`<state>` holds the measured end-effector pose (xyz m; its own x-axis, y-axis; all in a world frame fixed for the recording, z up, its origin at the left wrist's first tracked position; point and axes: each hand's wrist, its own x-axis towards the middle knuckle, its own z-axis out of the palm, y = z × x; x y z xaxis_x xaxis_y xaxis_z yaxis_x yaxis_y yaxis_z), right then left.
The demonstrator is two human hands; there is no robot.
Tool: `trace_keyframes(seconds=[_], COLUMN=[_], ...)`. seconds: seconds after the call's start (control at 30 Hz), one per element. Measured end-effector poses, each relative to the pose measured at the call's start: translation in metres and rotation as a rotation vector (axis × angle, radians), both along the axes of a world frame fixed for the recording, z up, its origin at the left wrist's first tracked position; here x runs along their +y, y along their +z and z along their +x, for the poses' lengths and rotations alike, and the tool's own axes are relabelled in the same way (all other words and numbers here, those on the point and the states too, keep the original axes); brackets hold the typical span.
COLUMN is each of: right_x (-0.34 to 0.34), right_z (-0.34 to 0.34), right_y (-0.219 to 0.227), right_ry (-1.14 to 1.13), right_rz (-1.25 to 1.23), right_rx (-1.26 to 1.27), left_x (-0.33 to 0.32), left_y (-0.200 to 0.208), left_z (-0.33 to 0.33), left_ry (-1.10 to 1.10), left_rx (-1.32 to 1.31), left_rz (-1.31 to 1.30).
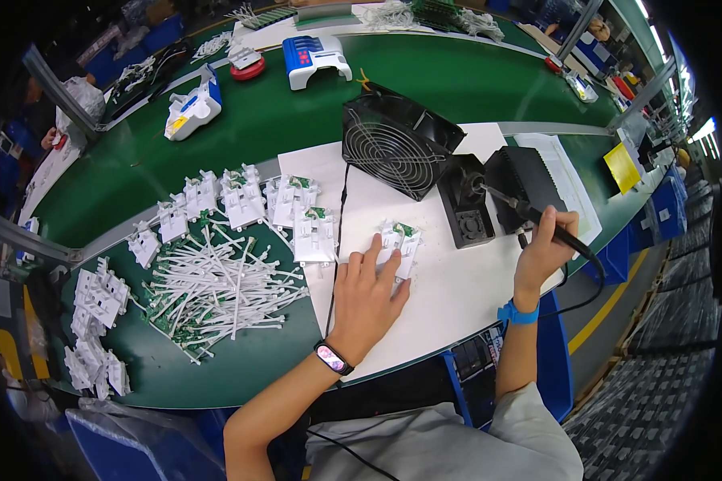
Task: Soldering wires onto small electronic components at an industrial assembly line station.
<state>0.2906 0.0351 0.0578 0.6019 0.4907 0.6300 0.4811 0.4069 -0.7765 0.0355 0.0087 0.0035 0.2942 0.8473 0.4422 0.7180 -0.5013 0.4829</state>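
Now resting the left hand point(367, 297) on a white housing point(407, 247), with fingers spread open over its near side, on the white sheet point(449, 280) in front of the fan point(393, 148). Gripping the iron point(528, 210) by its handle in the right hand point(544, 252), with fingers closed and its tip end at the black stand point(464, 210). Noted too: red marks on the blue-and-white unit point(319, 58), lit wristband point(333, 357) screen, faint lines on the paper point(578, 190), all too small to read.

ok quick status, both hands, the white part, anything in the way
Left hand on white part. Right hand gripping soldering iron, tip by black holder. Fan beyond the part, apart from both hands.
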Motion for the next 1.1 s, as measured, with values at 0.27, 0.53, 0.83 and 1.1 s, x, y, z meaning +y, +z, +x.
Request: trace_keyframes(seconds=[0.27,0.53,0.83,1.1], right_x=[0.043,0.045,0.039,0.026], right_z=[-0.025,-0.028,-0.027,-0.032], right_y=[-0.017,-0.025,-0.033,-0.037], right_ry=[0.133,0.142,0.213,0.295], right_rz=[-0.312,-0.274,-0.256,-0.245], right_rx=[-0.257,-0.253,-0.281,-0.058], left_x=[-0.001,-0.001,-0.003,-0.011], left_y=[-0.003,-0.005,-0.007,0.028], left_z=[-0.001,-0.001,-0.003,-0.019], left_ry=[-0.010,-0.005,0.007,0.054], left_rx=[0.001,-0.018,0.001,-0.248], left_rz=[0.000,0.011,0.027,0.056])
